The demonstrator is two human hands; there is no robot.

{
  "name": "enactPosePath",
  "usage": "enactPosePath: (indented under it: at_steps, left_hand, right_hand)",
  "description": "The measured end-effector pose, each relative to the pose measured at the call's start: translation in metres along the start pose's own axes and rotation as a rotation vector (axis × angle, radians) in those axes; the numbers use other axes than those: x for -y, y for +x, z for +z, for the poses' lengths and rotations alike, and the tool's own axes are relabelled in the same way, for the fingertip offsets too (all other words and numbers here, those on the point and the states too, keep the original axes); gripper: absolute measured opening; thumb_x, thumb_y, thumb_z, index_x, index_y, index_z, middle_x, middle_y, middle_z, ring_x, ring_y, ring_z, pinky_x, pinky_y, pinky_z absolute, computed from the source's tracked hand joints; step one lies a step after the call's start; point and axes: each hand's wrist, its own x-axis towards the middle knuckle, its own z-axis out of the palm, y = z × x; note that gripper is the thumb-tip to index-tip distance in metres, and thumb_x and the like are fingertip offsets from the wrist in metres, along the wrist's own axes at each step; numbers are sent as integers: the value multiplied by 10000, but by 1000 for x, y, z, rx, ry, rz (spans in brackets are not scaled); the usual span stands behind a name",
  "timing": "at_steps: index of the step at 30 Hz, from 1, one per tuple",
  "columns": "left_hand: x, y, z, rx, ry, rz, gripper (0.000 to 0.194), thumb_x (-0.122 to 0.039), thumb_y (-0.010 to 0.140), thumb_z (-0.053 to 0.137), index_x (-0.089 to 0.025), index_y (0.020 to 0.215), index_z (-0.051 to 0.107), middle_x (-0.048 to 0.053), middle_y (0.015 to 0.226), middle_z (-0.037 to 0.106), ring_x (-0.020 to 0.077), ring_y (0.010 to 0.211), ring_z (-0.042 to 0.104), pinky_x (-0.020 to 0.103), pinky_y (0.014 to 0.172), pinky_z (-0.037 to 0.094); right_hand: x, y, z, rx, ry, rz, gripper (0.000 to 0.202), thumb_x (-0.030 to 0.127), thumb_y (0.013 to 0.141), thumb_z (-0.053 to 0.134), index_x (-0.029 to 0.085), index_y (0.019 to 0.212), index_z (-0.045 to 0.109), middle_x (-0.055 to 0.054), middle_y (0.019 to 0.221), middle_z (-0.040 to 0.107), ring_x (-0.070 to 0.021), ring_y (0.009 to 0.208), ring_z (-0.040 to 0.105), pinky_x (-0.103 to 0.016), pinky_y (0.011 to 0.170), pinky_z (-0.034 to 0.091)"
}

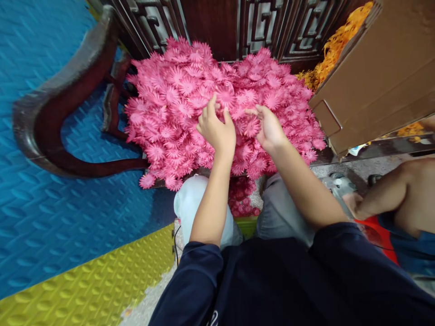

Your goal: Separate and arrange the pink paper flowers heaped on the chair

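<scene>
A large heap of pink artificial flower heads (176, 106) with thin, spiky petals covers a dark wooden seat. My left hand (219, 129) is over the middle of the heap, thumb and fingers apart. Just beyond its fingertips is a slightly blurred pink flower (226, 97); I cannot make out whether the hand touches it. To the right, my right hand (271, 128) is turned inward with a finger stretched toward the left hand. Another pink flower (252, 127) lies against its lower fingers, and I see no clear grip on it.
A curved dark wooden armrest (37, 129) bounds the heap at left, a carved wooden backrest (210, 29) behind. At right stands a cardboard box (380, 77) by orange artificial flowers (343, 45). Another person's arm (390, 194) is at far right. More pink flowers (243, 199) lie below the seat.
</scene>
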Motion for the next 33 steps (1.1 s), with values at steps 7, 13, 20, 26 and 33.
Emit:
enactPosePath:
  at_steps: [7, 13, 20, 26, 33]
  left_hand:
    - [-18, -10, -8, 323, -2, 262, 144, -374, 801, 663, -247, 867, 645, 39, 983, 649, 260, 1096, 558, 482, 1066, 364]
    - [-8, -7, -4, 321, -14, 236, 109, -341, 838, 624, -242, 881, 642, 39, 964, 647, 250, 1086, 574, 483, 1042, 390]
    - [3, 2, 0, 190, -217, 233, 90, -303, 883, 565, -236, 905, 621, 15, 943, 658, 173, 977, 617, 352, 940, 478]
    - [4, 2, -1, 124, -150, 200, 140, -358, 878, 567, -241, 926, 625, 34, 997, 618, 195, 1055, 582, 372, 995, 440]
    - [-7, -2, -7, 183, -7, 235, 174, -407, 824, 633, -261, 917, 655, 44, 1039, 596, 263, 1193, 502, 489, 1070, 363]
  right_hand:
    - [9, 1, 3, -12, 247, 150, 244, 415, 850, 464, 205, 850, 589, -25, 833, 624, -126, 798, 592, -283, 730, 514]
    - [20, -9, 6, 40, 248, 137, 176, 377, 815, 528, 207, 823, 571, -5, 790, 579, -112, 781, 565, -264, 723, 494]
    - [29, -22, 11, 50, 259, 218, 172, 301, 677, 693, 205, 716, 556, 32, 702, 588, -90, 657, 547, -234, 629, 481]
    - [32, -24, 12, 82, 101, 106, 289, 440, 682, 730, 201, 737, 577, 36, 657, 559, -85, 633, 543, -236, 622, 454]
    - [32, -21, 7, 26, 92, -2, 297, 493, 728, 678, 211, 758, 589, 12, 752, 584, -108, 755, 576, -253, 670, 459]
